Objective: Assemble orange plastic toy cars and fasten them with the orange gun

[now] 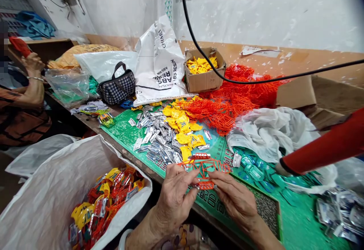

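Between my two hands, over the near edge of the green tabletop (122, 128), is an orange-red openwork plastic frame (202, 168). My left hand (178, 195) pinches its left side between thumb and fingers. On the opposite side, my right hand (234, 195) grips the frame with closed fingers. Just beyond it lie yellow plastic pieces (182, 123) with dark markings. Flat silver pieces (159, 143) form a heap to their left. A large tangle of similar orange frames (224, 98) spreads behind.
A white sack (99, 155) with assembled pieces stands open at lower left. Green parts (256, 170) and a tray of small dark bits (265, 208) lie at right. A red tube (327, 147) juts in. A cable (196, 37) crosses above. Another person's hand (34, 66) is far left.
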Demonstrator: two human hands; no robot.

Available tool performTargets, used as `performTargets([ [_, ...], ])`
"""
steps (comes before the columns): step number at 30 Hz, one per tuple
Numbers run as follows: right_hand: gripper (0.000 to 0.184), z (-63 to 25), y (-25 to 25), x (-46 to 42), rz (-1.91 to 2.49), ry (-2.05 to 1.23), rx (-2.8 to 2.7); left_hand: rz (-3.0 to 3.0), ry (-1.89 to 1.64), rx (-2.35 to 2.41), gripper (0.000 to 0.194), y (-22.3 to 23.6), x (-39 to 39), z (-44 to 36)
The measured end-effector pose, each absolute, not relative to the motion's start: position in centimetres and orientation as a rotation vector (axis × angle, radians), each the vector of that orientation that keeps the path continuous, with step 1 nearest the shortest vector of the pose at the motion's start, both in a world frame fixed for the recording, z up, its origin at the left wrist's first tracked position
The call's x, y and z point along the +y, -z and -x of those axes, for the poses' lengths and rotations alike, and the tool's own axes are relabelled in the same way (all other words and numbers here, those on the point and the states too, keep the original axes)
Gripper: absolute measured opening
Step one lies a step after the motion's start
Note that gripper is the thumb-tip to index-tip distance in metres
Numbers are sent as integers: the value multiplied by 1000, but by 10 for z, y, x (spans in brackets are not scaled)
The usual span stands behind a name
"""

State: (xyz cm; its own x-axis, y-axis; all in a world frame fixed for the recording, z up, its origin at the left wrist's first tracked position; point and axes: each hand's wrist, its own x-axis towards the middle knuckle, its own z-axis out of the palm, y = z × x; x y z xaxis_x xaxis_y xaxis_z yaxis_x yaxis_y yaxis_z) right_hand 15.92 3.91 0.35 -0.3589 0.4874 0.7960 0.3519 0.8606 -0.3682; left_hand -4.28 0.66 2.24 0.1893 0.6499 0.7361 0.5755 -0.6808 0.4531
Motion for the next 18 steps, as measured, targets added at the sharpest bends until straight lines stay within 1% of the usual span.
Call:
performTargets([
  [6, 13, -160, -4, 39, 659, -180, -1998, -2477, -1501, 1174, 29, -24, 8, 40],
  [14, 10, -158, -5, 33, 703, -289, -1923, -2480, -1446, 1198, 26, -22, 7, 40],
  [18, 10, -156, -3, 32, 723, -289, -1880, -2469, -1427, 1191, 27, -22, 9, 42],
])
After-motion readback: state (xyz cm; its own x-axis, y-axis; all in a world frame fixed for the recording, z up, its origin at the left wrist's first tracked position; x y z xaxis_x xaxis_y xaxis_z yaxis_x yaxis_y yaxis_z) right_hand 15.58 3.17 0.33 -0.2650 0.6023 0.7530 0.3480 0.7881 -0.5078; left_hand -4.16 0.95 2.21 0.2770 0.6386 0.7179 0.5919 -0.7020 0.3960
